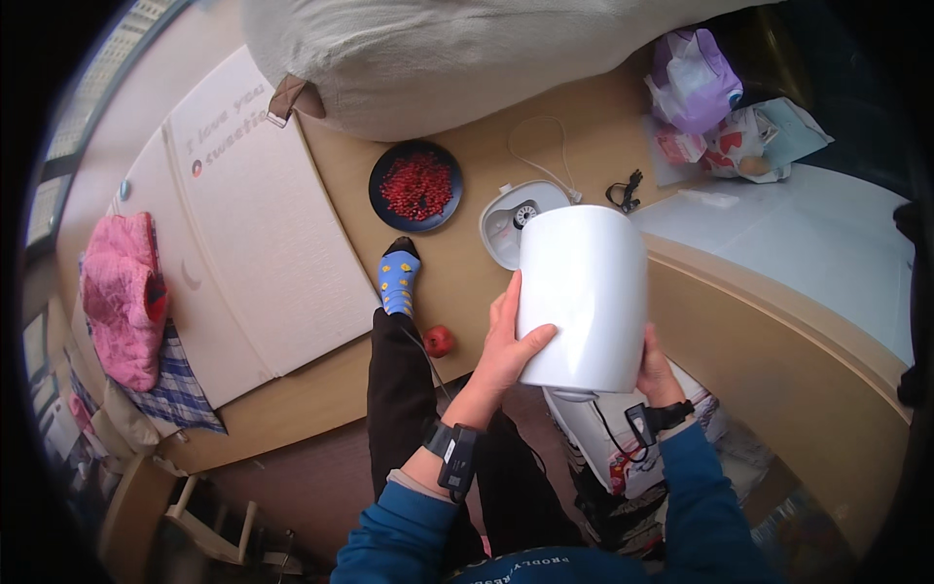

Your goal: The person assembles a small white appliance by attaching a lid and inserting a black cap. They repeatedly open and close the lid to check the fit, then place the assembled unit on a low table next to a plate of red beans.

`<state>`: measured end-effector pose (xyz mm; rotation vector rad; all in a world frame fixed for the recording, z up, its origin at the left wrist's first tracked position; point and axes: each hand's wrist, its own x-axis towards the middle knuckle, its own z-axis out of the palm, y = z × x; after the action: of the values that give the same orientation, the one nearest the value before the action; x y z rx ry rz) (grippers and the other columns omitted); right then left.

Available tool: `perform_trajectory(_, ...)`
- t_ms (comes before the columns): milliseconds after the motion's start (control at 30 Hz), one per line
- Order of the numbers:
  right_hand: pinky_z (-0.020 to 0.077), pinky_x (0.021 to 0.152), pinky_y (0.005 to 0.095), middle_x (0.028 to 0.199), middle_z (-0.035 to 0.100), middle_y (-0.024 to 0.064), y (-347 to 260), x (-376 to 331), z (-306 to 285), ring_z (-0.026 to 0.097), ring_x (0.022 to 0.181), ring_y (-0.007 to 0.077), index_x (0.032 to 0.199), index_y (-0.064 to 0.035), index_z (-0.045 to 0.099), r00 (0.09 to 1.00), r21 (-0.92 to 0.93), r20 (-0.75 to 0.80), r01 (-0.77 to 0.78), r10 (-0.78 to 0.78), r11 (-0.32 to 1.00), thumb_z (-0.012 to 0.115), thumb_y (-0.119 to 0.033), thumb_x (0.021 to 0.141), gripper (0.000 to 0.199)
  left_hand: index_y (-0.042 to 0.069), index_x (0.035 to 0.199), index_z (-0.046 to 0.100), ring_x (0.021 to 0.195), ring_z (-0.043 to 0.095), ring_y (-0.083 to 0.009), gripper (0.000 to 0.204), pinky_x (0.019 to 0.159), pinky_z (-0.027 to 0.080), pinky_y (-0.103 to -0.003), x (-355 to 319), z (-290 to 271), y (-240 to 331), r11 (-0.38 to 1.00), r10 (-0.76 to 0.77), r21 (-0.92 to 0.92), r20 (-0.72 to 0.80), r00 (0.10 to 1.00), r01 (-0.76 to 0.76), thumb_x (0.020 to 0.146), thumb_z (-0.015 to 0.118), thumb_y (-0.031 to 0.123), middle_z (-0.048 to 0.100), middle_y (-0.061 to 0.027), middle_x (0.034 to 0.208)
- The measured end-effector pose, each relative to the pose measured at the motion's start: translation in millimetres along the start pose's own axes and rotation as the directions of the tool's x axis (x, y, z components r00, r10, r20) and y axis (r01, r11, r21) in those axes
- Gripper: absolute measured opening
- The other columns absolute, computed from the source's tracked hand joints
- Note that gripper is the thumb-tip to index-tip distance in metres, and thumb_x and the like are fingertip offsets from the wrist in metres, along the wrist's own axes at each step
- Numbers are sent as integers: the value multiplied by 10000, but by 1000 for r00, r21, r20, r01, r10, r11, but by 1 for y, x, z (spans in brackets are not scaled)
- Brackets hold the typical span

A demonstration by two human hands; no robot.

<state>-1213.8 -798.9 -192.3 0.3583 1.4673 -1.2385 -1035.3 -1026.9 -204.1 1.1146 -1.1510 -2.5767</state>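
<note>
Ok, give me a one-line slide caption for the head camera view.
Both hands, left hand and right hand, hold a white cylindrical container above a wooden floor, near a plate of red seeds.

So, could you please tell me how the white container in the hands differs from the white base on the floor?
The white container is tall, smooth and plain, gripped between the left hand and right hand; the white base is low and flat, showing a round dial-like centre. The container is held up off the floor; the base rests on the wooden floor, partly hidden behind it. Both are glossy white.
</note>
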Motion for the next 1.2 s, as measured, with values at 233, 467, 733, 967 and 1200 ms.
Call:
perform_trajectory(233, 428, 1012, 389, 1354, 505, 81, 56, 25, 67, 497, 1212, 238, 1378, -80, 427, 996, 561, 29, 54, -84, 826, 435, -595, 933, 681, 29, 1486, 241, 1410, 242, -255, 1071, 1139, 178, -360, 15, -23, 30, 982, 144, -148, 160, 977, -121, 721, 684, 634, 269, -150, 1524)
perform_trajectory(467, 391, 1036, 357, 1413, 425, 63, 88, 60, 149, 440, 1255, 182, 1464, -111, 277, 943, 884, -5, 160, -332, 440, 504, -442, 953, 650, -2, 1447, 289, 1296, 409, -284, 918, 1079, 332, -406, 50, -65, 53, 969, 179, 150, 130, 975, -198, 770, 718, 446, 396, -174, 1421)
perform_trajectory(733, 486, 826, 421, 1379, 432, 59, 68, 81, 160, 474, 1201, 227, 1432, -168, 292, 964, 924, 187, -107, -189, 366, 344, -689, 912, 738, 1, 1292, 462, 1018, 612, -246, 461, 880, 510, -370, 109, -90, 66, 956, 102, 277, 0, 995, -98, 948, 545, 296, 603, -133, 1144)
perform_trajectory(967, 450, 926, 516, 1436, 361, 101, 61, 98, 164, 336, 1343, 286, 1464, -154, 242, 901, 983, 102, -25, -422, 184, 243, -720, 911, 791, 0, 1323, 458, 1111, 584, -260, 581, 977, 466, -401, 185, -49, 91, 886, -74, 454, -60, 995, 94, 961, 495, 452, 593, -138, 1208)
perform_trajectory(1200, 538, 870, 540, 1455, 271, 210, 66, 121, 158, 312, 1344, 377, 1478, -121, 171, 898, 999, 10, 10, -440, 45, 199, -736, 886, 853, 5, 1348, 434, 1201, 512, -270, 571, 1056, 380, -404, 207, 2, 88, 751, -138, 640, -84, 987, 160, 980, 461, 441, 551, -136, 1271)
